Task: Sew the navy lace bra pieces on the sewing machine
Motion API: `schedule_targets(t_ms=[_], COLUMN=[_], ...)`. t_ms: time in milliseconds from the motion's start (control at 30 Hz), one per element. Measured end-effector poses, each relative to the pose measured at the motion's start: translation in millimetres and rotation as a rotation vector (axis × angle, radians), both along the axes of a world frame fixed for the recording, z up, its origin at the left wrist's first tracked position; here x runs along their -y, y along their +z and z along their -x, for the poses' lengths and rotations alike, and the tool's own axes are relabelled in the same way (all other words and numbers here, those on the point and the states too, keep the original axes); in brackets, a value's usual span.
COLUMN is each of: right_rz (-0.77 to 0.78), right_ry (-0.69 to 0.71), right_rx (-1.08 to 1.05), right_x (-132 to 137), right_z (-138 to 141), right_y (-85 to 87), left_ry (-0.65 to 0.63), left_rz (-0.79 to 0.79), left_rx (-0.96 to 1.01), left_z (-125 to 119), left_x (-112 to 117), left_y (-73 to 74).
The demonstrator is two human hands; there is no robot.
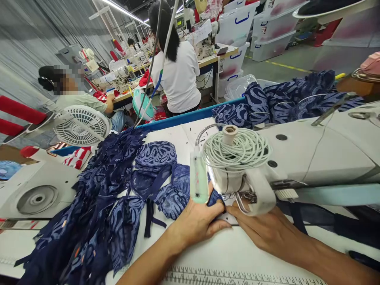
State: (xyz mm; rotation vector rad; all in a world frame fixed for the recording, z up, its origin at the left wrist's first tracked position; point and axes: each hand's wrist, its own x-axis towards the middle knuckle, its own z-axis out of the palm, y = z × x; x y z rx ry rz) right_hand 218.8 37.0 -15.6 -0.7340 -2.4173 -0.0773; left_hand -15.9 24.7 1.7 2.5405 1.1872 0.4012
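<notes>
My left hand (199, 218) rests on the white sewing machine bed, its fingers closed on a navy patterned bra (173, 198) beside the presser foot. Part of the cloth under these fingers is hidden by the green-tinted guard (199, 174). Close by on the right, my right hand (265, 227) reaches under the sewing machine head (258, 190). Its fingers are pressed together by the needle plate, the tips near the cloth's edge; the machine head covers part of them, and what they grip is hidden. Navy straps (320, 219) lie beyond my right wrist.
A heap of navy bra pieces (97, 202) covers the left of the table. Bundled navy pieces (276, 99) lie behind the machine. A ruler strip (225, 277) runs along the front edge. A white fan (81, 126) stands left. Two people sit at machines ahead, near stacked plastic bins (234, 23).
</notes>
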Motion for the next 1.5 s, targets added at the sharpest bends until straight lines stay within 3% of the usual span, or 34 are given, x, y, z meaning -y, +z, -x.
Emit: schedule_targets(t_ms=[100, 367, 767, 933, 1067, 1267, 1500], right_rz=[-0.056, -0.035, 0.148, 0.137, 0.110, 0.065, 0.193], right_ry=[0.012, -0.021, 0.008, -0.123, -0.240, -0.096, -0.082], right_rx=[0.035, 0.026, -0.051, -0.093, -0.071, 0.020, 0.005], right_x=[-1, -2, 0, -2, -5, -9, -5], right_z=[-1, -4, -3, -5, -3, 3, 0], right_y=[-1.1, -6.4, -3.9, -5.5, -5.7, -4.4, -11.2], left_ry=[-0.013, -0.048, -0.010, 0.022, -0.026, -0.049, -0.013], left_rz=[0.003, -0.031, -0.070, -0.175, -0.331, -0.422, -0.394], left_rx=[0.032, 0.060, -0.019, 0.019, 0.096, 0.139, 0.137], left_z=[-1, -2, 1, 1, -1, 0, 2], left_x=[-8, -13, -13, -8, -6, -8, -8], left_y=[-1.6, -4.0, -10.8, -4.1, -2.2, -4.8, -2.9])
